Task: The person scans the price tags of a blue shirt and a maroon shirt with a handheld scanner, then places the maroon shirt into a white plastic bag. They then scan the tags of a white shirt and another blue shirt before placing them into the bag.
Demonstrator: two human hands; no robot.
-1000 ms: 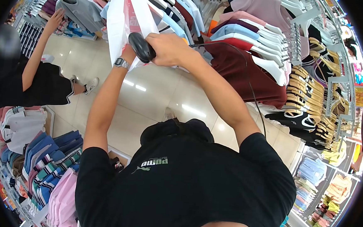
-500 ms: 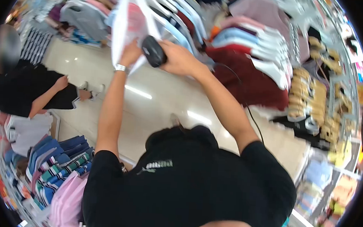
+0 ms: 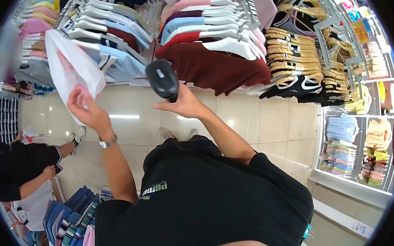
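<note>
The dark maroon knit garment on a white hanger (image 3: 211, 70) serves as the landmark. In front of its left end is a rounded black handheld device with small pale lettering (image 3: 162, 78). The right hand (image 3: 184, 103) grasps this device from below, its fingers closed around the lower part, with the thumb stretched out toward the left.

Well to the left of the maroon garment and nearer the wearer, the left hand (image 3: 90, 112) lies in front of a translucent white plastic bag with red print (image 3: 72, 68). Its fingers are loosely curled; whether they grip the bag cannot be told. A silver metal wristwatch (image 3: 108, 142) circles that wrist.

Left of the maroon garment, light-blue tops on white hangers (image 3: 124, 64) hang just beside the bag. To its right stands a close row of tan wooden hangers (image 3: 294, 52). Nearer the wearer than the garment runs a glossy beige tiled floor (image 3: 269, 120). Far to its left, another person in dark clothing (image 3: 30, 162) stands nearby.
</note>
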